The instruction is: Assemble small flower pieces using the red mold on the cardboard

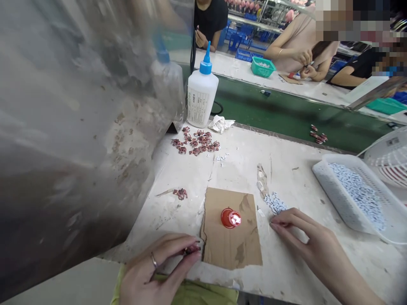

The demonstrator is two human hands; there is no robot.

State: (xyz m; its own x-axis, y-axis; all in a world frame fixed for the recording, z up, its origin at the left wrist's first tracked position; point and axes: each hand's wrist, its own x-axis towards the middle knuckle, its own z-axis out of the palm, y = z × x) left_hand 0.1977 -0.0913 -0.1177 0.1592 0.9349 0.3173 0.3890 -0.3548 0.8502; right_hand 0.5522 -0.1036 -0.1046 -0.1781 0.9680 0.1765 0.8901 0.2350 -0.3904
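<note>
Two hands work at the surface. The left hand pinches a small red piece tight, which keeps it steady; the right hand has its fingers pressed together, lying flat beside small blue-and-white bits.

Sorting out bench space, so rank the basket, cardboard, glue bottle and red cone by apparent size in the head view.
1. White plastic basket
2. Cardboard sheet
3. Glue bottle, though nearness makes 2 and 3 unsure
4. Red cone

Squeeze bottle behind cardboard sheet
</note>
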